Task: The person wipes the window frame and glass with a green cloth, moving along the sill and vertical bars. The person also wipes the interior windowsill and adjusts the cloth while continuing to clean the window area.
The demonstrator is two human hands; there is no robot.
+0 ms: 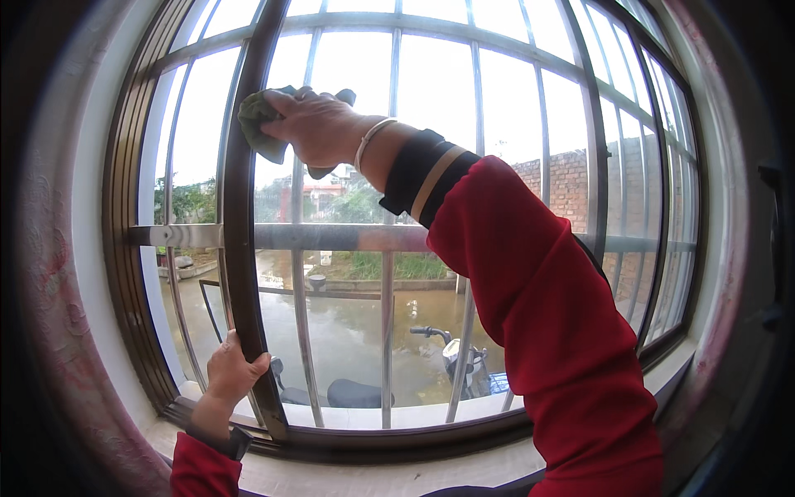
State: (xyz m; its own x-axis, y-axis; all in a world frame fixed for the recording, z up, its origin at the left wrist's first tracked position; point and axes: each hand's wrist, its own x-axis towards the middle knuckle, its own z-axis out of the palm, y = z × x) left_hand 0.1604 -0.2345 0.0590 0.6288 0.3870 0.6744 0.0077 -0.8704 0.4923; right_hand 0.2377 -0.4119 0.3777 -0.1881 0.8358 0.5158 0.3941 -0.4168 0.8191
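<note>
My right hand [317, 127] is raised at the upper middle, its fingers closed on a green cloth [264, 124]. The cloth lies against the dark vertical stile of the sliding window sash [239, 186] and the edge of its glass pane [348, 81]. Lower left, my left hand [233, 373] grips the same stile near its foot, the thumb on its right side and the fingers partly hidden. Both arms wear red sleeves with dark cuffs, and a pale bangle circles my right wrist.
Metal security bars [387, 329] stand outside the glass. A pale windowsill [385, 475] runs below the brown window frame [397, 444]. Another sash stile [596, 155] stands at right. Outside are a parked scooter [466, 360], wet ground and a brick wall [568, 186].
</note>
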